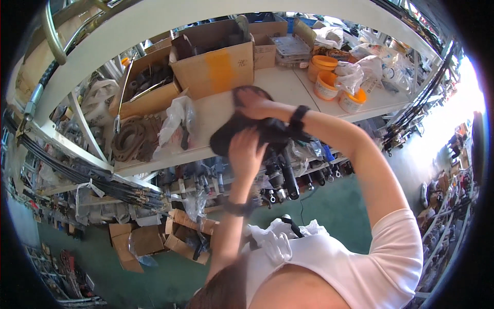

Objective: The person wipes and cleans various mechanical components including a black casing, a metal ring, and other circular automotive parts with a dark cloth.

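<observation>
Overhead, seen from the head camera, both bare hands meet on a black rubbery part [242, 135] at the front edge of a white shelf [288, 87]. The left hand [246, 152] comes up from below and closes its fingers round the part's lower side; a dark band sits on that wrist. The right hand [256, 104] reaches in from the right and lies curled over the part's top, a black wristband [298, 119] just behind it. How tightly either hand grips cannot be told, but both plainly have hold of the part.

Just behind the hands stands an open cardboard box [216, 62] with an orange patch on its front. Left of the grip lie a crumpled clear plastic bag [176, 121] and a stack of brown ring gaskets [135, 138], with a second open carton [146, 92] behind them. Right of the grip, well apart, stand orange-lidded tubs [326, 77] beside white plastic bags [360, 69]. Directly beneath the hands hang dark metal cylinders [285, 175] from the lower shelf. Bundled black cables [98, 180] run along the far left. Below, torn cardboard [139, 242] lies on a green floor [329, 211].
</observation>
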The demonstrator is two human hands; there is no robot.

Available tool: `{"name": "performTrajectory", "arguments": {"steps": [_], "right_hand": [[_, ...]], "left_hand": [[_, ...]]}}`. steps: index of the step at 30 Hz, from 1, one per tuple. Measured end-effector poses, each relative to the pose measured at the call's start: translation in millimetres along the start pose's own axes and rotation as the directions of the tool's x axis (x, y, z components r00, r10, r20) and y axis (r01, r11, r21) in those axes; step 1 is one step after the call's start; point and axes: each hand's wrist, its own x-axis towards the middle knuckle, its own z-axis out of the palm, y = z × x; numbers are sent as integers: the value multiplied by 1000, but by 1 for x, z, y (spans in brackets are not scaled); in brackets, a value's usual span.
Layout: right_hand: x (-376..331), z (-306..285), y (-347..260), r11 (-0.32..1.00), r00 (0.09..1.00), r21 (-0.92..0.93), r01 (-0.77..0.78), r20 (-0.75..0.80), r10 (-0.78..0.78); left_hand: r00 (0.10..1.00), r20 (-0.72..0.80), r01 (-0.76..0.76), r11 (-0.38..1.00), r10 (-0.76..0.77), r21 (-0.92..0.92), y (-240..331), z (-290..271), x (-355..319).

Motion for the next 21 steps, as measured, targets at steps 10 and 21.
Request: {"name": "performTrajectory", "arguments": {"steps": [10, 21], "right_hand": [[-11, 17, -39, 937, 931, -14, 348, -113, -348], [-97, 3, 102, 994, 940, -14, -110, -328, 99]], "left_hand": [[1000, -5, 24, 998, -24, 63, -23, -33, -19], [984, 141, -98, 992, 109, -83, 58, 52, 20]]}}
